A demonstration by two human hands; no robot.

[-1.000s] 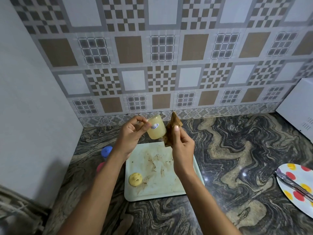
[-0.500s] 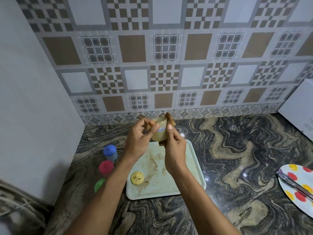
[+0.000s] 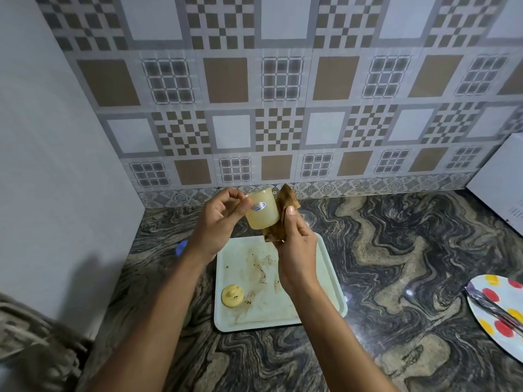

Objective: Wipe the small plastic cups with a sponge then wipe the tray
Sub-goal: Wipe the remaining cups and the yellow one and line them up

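My left hand (image 3: 216, 222) holds a small pale yellow plastic cup (image 3: 261, 212) by its rim, raised above the far edge of the tray. A blue oval sticker shows on the cup's side. My right hand (image 3: 295, 250) grips a brown sponge (image 3: 280, 216), pressed against the cup's right side. The pale green tray (image 3: 328, 278) lies on the counter below, smeared with brown stains. A yellow lid (image 3: 232, 295) rests on the tray's near left corner.
A blue-lidded cup (image 3: 181, 248) peeks out left of my left forearm. A white plate with coloured dots (image 3: 498, 309) holding metal tongs sits at the right edge. A white appliance (image 3: 501, 179) stands at the back right. A tiled wall runs behind the marbled counter.
The cup and sponge came together half a second ago. My right hand now sits lower on the cup's right side, and my left arm hides the red and green cups again.
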